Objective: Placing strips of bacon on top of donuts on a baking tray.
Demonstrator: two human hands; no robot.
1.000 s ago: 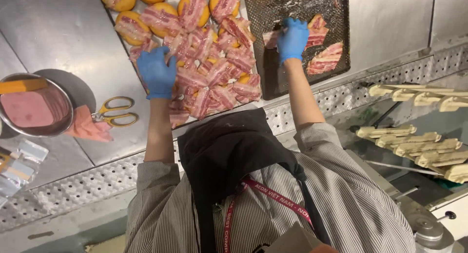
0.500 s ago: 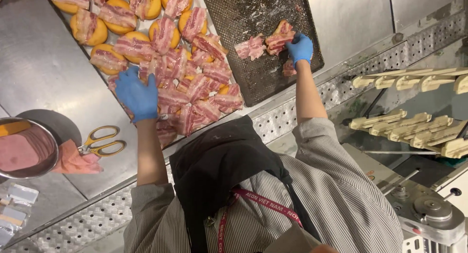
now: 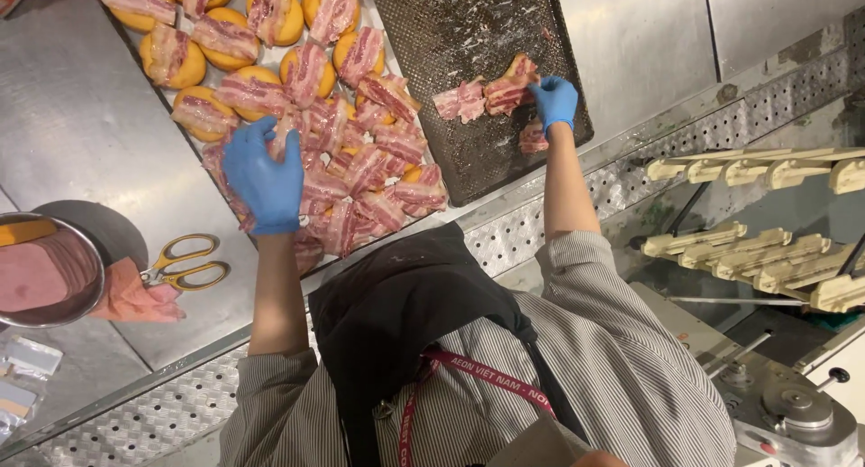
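My left hand (image 3: 263, 177), in a blue glove, lies with fingers spread on a heap of raw bacon slices (image 3: 360, 174) that cover round yellow buns (image 3: 185, 66) on a tray. My right hand (image 3: 552, 100), also gloved in blue, pinches a bacon slice (image 3: 509, 84) lying on a dark perforated baking tray (image 3: 450, 35). A second slice (image 3: 459, 100) lies just left of it, and a third (image 3: 533, 138) sits under my wrist.
Yellow-handled scissors (image 3: 185, 264) and a pink cloth (image 3: 131, 298) lie on the steel counter (image 3: 72, 125) at left, beside a metal bowl (image 3: 45, 269) of pink paste. Racks of pale dough pieces (image 3: 766, 251) stand at right. A perforated steel ledge (image 3: 631, 161) edges the counter.
My right hand has moved along the dark tray while handling bacon slices there. My left hand stays on the bacon heap. The view has shifted.
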